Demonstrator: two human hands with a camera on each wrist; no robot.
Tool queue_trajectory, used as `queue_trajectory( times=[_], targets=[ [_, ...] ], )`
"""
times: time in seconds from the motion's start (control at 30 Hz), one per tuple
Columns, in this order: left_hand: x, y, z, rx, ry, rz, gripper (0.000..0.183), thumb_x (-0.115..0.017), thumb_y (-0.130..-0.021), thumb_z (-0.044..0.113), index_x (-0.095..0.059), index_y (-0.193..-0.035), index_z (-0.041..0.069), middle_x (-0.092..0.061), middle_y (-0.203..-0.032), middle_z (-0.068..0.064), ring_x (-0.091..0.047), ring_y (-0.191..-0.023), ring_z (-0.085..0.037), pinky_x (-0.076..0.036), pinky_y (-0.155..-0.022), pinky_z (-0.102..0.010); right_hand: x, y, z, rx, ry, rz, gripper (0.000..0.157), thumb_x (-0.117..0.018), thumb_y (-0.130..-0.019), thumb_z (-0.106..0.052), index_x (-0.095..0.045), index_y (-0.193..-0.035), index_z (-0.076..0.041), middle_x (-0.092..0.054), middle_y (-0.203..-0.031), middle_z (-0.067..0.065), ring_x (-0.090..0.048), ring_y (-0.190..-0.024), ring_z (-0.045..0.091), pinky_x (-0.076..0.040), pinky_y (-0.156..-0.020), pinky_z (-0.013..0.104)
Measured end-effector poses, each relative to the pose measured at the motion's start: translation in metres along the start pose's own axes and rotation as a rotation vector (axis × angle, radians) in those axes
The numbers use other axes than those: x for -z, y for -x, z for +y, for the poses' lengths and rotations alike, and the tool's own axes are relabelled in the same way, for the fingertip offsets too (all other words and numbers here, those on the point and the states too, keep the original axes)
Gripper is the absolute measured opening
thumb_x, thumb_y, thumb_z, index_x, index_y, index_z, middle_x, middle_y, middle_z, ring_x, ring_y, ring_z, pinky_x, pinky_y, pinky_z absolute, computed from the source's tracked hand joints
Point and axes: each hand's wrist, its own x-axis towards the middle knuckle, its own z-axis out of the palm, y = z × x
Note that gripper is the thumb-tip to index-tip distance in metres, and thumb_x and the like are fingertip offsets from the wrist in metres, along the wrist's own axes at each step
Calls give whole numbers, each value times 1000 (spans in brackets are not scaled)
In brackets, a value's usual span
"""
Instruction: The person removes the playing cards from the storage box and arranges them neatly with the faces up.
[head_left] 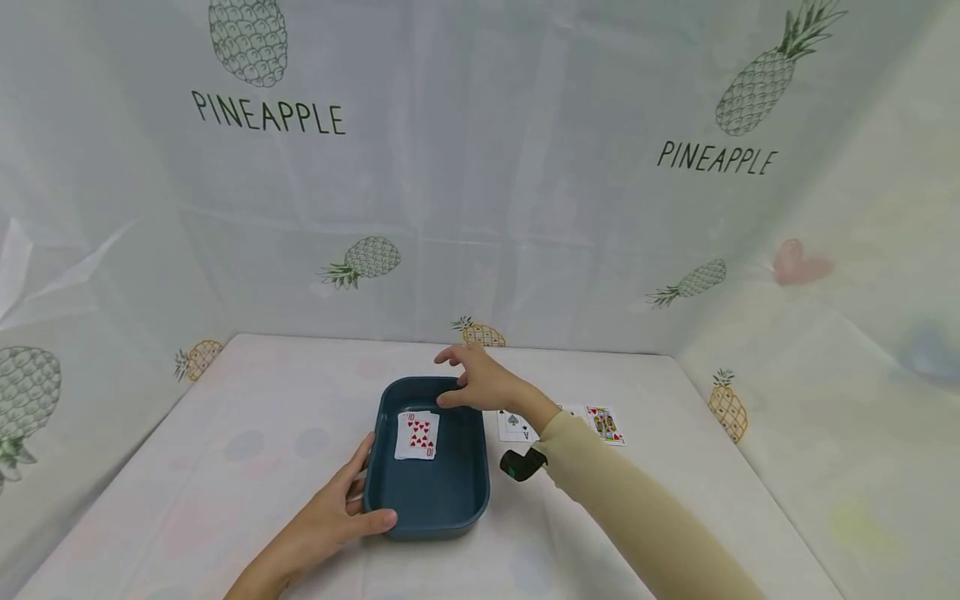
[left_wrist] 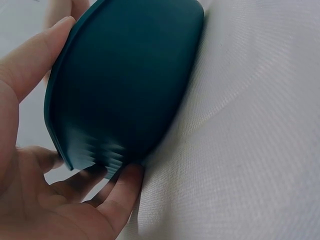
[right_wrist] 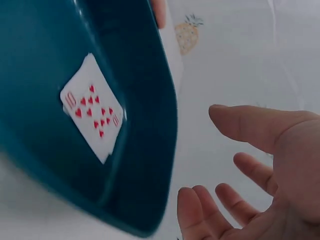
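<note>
One deep rectangular dark teal tray with rounded corners (head_left: 457,492) stands on the tabletop, and in it lies one small pile of white playing cards (head_left: 417,435), toward the tray's left side. The top card is the ten of hearts, face up; edges of others peek out beneath it, too closely stacked to count.

Two hands are at work. The left hand (head_left: 330,512) grips the tray's left side—thumb over the rim near the front corner, the other fingers against the outer wall. The right hand (head_left: 480,379) is at the tray's far right corner, its fingers spread and loosely bent, the thumb well apart from them, holding nothing.

To the right of the tray, at least two loose cards lie face up: a white ace of spades (head_left: 513,427), partly covered by the wrist, and a colourful court card (head_left: 604,425). A sliver of white shows between them—whether one card or more, I cannot tell.

The right arm wears one pale yellow sleeve (head_left: 637,500) and one small black device (head_left: 522,464) at the wrist. A white cloth covers the tabletop (head_left: 262,433); behind hangs pale sheeting printed with pineapples (head_left: 510,183), the word PINEAPPLE appearing twice.
</note>
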Motion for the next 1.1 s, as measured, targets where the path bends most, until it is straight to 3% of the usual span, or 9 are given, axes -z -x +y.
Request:
queue_trajectory(
  times=[0.2,0.47,0.77,1.1],
  targets=[
    [2,0,0,-29,13,-41,113,-84,-94,28,-3,-173,28,-19,-174,-25,-57,-140,-38,-56,-106,-45,-27,-16,-2,-49,-28,-33,62,-84,-92,-19,-56,-146,-11,-47,-146,22,-64,-114,31,-58,-97,46],
    [3,1,-1,-52,30,-65,113,-83,-95,25,-1,-173,26,-15,-174,-26,-55,-141,-41,-57,-104,-44,-52,-26,4,-130,61,-79,64,-86,-89,-19,-59,-146,-12,-52,-142,18,-54,-127,31,-50,-108,53],
    [4,1,0,-62,50,-89,112,-82,-96,22,0,-173,27,-11,-176,-25,-51,-144,-43,-57,-104,-41,-70,-25,3,-247,62,-64,67,-91,-85,-20,-61,-145,-15,-51,-131,16,-57,-106,28,-52,-104,55],
    [3,2,2,-41,24,-54,112,-83,-95,24,-3,-173,26,-12,-175,-25,-53,-143,-43,-57,-104,-45,-84,-27,6,-296,200,-78,87,-97,-76,-21,-54,-151,-18,-47,-140,16,-50,-114,32,-48,-104,54]
  ],
)
